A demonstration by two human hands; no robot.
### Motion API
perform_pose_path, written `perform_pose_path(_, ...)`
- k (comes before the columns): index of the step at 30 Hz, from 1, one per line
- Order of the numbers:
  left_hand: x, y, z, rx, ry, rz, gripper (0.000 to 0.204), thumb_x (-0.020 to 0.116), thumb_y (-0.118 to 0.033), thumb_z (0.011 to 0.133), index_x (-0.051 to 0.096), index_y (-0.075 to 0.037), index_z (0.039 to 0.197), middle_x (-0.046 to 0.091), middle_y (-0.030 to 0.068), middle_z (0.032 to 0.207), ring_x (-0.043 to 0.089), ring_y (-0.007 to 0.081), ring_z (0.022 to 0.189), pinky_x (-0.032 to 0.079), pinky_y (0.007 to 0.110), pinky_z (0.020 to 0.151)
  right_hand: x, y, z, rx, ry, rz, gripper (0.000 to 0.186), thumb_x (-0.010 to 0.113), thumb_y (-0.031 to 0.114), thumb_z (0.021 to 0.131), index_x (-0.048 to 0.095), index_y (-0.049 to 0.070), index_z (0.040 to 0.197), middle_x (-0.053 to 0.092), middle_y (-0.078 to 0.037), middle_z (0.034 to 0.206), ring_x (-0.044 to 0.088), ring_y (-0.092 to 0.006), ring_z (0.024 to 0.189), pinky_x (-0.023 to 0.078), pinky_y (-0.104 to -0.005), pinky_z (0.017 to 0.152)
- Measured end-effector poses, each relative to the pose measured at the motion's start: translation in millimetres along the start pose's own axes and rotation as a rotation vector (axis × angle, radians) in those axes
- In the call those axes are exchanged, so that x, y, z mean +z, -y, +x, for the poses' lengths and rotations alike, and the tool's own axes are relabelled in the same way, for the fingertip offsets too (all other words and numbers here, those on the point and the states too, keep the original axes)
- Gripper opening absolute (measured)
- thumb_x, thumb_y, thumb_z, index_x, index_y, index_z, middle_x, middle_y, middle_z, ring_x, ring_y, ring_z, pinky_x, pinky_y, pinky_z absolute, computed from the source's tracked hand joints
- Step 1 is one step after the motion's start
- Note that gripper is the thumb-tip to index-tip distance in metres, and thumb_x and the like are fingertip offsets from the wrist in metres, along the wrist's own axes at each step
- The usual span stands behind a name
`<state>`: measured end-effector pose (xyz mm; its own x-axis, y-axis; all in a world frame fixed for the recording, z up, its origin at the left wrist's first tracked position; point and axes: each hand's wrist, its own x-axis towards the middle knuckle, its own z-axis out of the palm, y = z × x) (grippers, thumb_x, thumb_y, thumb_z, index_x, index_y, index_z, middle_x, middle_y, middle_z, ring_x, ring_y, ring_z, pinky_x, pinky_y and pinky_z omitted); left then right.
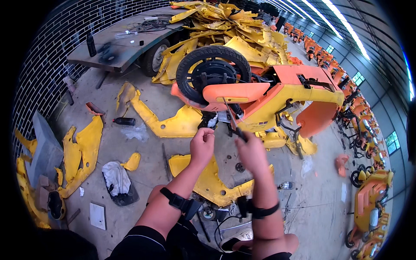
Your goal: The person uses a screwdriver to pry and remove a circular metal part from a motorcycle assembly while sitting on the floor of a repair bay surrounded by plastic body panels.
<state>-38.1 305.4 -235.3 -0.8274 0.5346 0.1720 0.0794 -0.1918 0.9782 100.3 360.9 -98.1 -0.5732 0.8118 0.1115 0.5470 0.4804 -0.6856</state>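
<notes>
An overturned orange and yellow scooter lies before me, its black wheel raised and an orange elongated panel beside the wheel. My right hand grips a black-handled tool, whose long metal shaft points up toward that panel; whether its tip touches is unclear. My left hand is closed just below a black part with something white on it; what its fingers hold, if anything, I cannot make out. Yellow body panels lie on the floor beneath my arms.
A flatbed trailer with cables and bottles stands upper left beside a tall pile of yellow panels. Loose panels, a white cloth, bottles and small parts lie around the floor. Rows of scooters line the right side.
</notes>
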Motion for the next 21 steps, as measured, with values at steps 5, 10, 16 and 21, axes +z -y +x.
perform_pose_path(5, 0, 7, -2, 0.005, -0.008, -0.024, 0.009, 0.057, -0.004, 0.096, 0.064, -0.004, 0.102, 0.065, 0.0015, 0.086, 0.058, 0.0076, 0.069, 0.050, 0.024, 0.065, -76, 42, -19, -0.089, 0.035, 0.243, 0.041, 0.063, 0.018, 0.097, 0.060, -0.002, 0.133, 0.063, -0.005, 0.082, 0.060, -0.0134, 0.072, 0.050, -0.0299, 0.067)
perform_pose_path(10, 14, 6, -9, 0.032, 0.062, 0.002, 0.010, 0.057, -0.004, 0.096, 0.064, -0.003, 0.102, 0.066, 0.0017, 0.086, 0.059, 0.0076, 0.071, 0.051, 0.024, 0.067, -6, -65, -46, -0.060, -0.009, 0.135, 0.054, 0.065, 0.014, 0.096, 0.048, -0.002, 0.145, 0.070, -0.027, 0.114, 0.072, -0.0290, 0.104, 0.054, -0.0365, 0.088)
perform_pose_path(16, 1, 3, -10, -0.020, 0.101, 0.040, 0.011, 0.065, -0.009, 0.091, 0.068, -0.004, 0.100, 0.070, 0.0047, 0.085, 0.065, 0.0130, 0.075, 0.053, 0.030, 0.071, 73, -79, -69, 0.098, -0.004, 0.237, 0.053, 0.059, 0.017, 0.102, 0.046, 0.001, 0.150, 0.068, -0.008, 0.087, 0.064, -0.0141, 0.078, 0.052, -0.0296, 0.074)
perform_pose_path(21, -12, 3, 0, -0.043, 0.092, 0.007, 0.010, 0.064, -0.008, 0.093, 0.067, -0.004, 0.102, 0.070, 0.0043, 0.085, 0.065, 0.0126, 0.075, 0.053, 0.029, 0.071, 82, -65, -61, 0.073, -0.040, 0.173, 0.050, 0.055, 0.017, 0.101, 0.048, -0.001, 0.146, 0.069, -0.024, 0.089, 0.068, -0.0347, 0.081, 0.054, -0.0408, 0.073)
